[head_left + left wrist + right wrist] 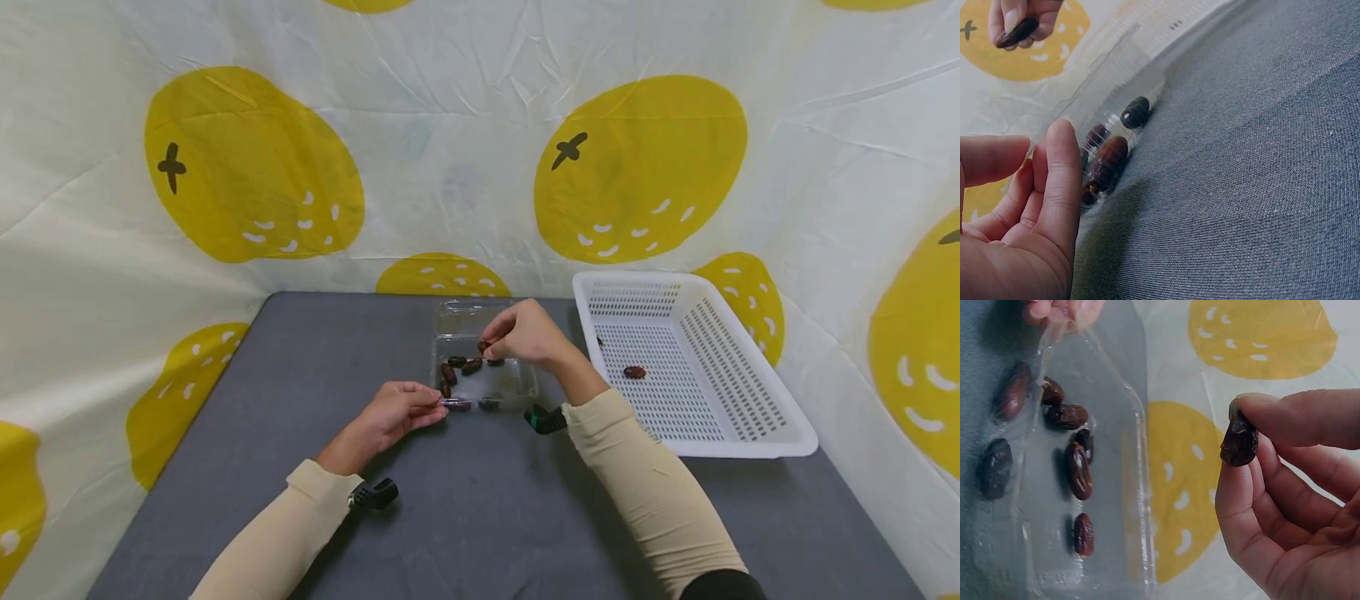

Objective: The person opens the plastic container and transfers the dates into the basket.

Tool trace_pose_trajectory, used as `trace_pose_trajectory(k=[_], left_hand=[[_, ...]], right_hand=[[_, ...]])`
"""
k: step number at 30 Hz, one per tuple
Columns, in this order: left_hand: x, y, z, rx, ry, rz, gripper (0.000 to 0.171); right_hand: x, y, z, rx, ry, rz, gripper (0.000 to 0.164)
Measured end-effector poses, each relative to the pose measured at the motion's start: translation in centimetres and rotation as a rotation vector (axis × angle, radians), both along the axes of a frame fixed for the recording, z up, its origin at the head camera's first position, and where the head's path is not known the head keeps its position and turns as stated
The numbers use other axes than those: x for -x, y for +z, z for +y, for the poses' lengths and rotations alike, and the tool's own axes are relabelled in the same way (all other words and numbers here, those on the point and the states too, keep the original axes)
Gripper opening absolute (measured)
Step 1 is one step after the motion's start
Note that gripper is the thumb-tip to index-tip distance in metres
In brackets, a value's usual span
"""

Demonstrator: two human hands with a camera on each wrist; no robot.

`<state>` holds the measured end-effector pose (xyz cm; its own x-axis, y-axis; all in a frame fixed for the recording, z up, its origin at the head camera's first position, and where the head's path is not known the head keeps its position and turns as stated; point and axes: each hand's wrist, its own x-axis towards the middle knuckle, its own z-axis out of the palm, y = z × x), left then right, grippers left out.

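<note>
A clear plastic clamshell box (pixel 517 385) lies on the grey table, its lid folded back on the far side. Several brown dates (pixel 1079 472) are spread inside it, mostly toward its left and near sides. My left hand (pixel 393 412) pinches the box's near left edge between thumb and fingers. Above the box, my right hand (pixel 527 335) holds one dark, wrinkled date (pixel 1239 439) between thumb and fingertips. That held date is clear of the box and the other dates. In the left wrist view, dates (pixel 1109 164) show through the box's transparent side.
A white perforated plastic basket (pixel 720 367) stands to the right of the box. One date (pixel 634 372) lies on its floor, and a small dark piece (pixel 599 342) shows by its left wall. Behind the table (pixel 337 350) hangs a curtain (pixel 450 183) with yellow fruit prints.
</note>
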<state>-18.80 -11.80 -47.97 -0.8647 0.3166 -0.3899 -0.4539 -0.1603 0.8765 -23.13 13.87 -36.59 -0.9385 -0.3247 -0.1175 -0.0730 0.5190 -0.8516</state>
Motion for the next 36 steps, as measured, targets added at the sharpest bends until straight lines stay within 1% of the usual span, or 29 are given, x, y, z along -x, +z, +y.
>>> trace_pose_trajectory(k=[5,14,21,29,36], left_hand=[[0.1,0.1,-0.1,0.007,-0.007,-0.003,0.035],[0.0,0.3,-0.2,0.012,-0.001,0.003,0.036],[-0.1,0.3,0.0,0.003,0.005,-0.004,0.035],[-0.1,0.3,0.1,0.002,0.008,-0.006,0.031],[-0.1,0.2,0.1,-0.002,-0.004,0.002,0.033]], right_hand=[[0.1,0.9,0.7,0.004,-0.008,-0.004,0.018],[0.6,2.0,2.3,-0.008,-0.006,-0.009,0.019],[0.7,2.4,4.1,-0.032,-0.037,0.011,0.020],[0.9,2.8,6.3,-0.014,-0.057,0.037,0.019],[0.9,2.9,8.5,-0.056,-0.097,0.038,0.021]])
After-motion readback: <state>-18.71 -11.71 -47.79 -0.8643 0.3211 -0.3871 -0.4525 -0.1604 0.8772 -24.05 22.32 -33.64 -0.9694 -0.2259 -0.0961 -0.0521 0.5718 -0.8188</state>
